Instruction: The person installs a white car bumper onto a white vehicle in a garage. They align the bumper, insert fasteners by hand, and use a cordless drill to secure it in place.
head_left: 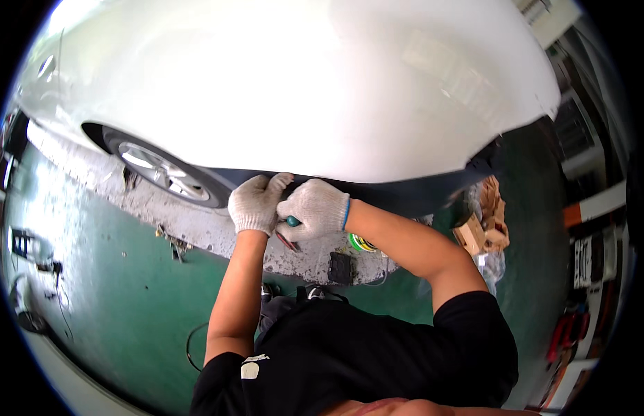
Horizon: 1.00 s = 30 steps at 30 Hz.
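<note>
A white car body [322,83] with dark lower trim [391,194] fills the upper view, its wheel [173,182] at left. My left hand [254,206], in a knitted glove, rests against the panel's lower edge beside the wheel, fingers extended toward the trim. Just right of it, my right hand [318,206], also gloved, grips a green-handled tool [292,220] below that edge; the tool's tip is hidden. A red-handled tool [288,242] shows beneath the right hand.
A worn grey platform [207,229] runs below the car, bearing a black case [340,267], a green-and-yellow container [361,241] and small scattered parts [175,244]. Torn cardboard [483,229] lies to the right on the green floor [141,298]. A hose [190,343] curves behind my left arm.
</note>
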Available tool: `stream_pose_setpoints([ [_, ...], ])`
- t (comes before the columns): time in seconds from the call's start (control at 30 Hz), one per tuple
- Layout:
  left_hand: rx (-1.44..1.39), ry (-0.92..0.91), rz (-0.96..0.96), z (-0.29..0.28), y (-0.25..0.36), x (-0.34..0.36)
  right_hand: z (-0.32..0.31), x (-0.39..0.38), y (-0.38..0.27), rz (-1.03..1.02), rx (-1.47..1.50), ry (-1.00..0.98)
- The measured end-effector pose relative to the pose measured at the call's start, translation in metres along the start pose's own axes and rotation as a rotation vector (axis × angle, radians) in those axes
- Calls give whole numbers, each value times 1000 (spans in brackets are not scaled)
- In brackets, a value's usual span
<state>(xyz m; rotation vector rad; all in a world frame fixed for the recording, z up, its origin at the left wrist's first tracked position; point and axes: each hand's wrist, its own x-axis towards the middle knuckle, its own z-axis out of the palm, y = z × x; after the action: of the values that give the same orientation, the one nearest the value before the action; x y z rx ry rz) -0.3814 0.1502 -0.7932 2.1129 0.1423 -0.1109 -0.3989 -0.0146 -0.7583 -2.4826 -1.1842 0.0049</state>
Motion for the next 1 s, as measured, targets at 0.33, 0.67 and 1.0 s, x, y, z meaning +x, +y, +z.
stream_pose_setpoints([
  [0.33, -36, -131, 61, 43, 15, -16, -40, -66, -25, 121, 176, 163],
  [0.67, -169, -22, 40, 52, 12, -17, -11, -56, 14, 28, 49, 198],
  [1.0, -813, -265, -251, 66, 12, -29, -59, -91, -50, -240, 163, 361],
])
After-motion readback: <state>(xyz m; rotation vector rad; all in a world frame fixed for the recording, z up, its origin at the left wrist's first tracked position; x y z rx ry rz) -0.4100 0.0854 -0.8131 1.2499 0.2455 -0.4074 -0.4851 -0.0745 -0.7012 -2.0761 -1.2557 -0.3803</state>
